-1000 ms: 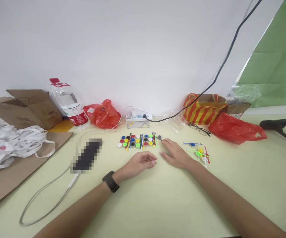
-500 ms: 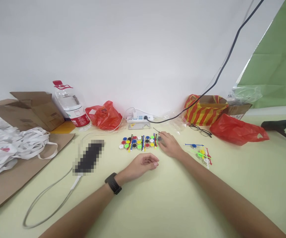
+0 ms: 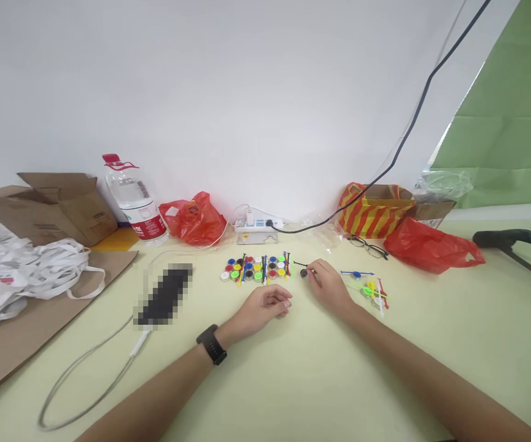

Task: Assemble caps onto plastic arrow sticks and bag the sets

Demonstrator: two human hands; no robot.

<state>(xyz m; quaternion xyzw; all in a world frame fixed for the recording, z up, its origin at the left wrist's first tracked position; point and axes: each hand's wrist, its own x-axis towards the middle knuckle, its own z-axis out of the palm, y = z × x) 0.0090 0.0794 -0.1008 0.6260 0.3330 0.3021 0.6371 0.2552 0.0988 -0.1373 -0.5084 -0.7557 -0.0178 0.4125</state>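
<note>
My right hand pinches a small black disc at the table surface. A thin black arrow-shaped stick lies against that disc. My left hand, with a black watch on its wrist, rests on the table; its fingers curl loosely, apart from the thumb, and hold nothing I can see. Beyond it lie groups of colored round discs with colored arrow sticks between them. To the right of my right hand are a blue disc with a blue arrow and a cluster of yellow, green, white and red pieces.
A power strip stands by the wall, its black cable rising right. Red plastic bags, a water bottle, glasses and a striped bag line the back. Left are a pixelated dark device and white straps.
My right hand has moved right, away from the disc groups, bringing the black disc and arrow along. My left hand stays nearly in place. The view has shifted slightly.
</note>
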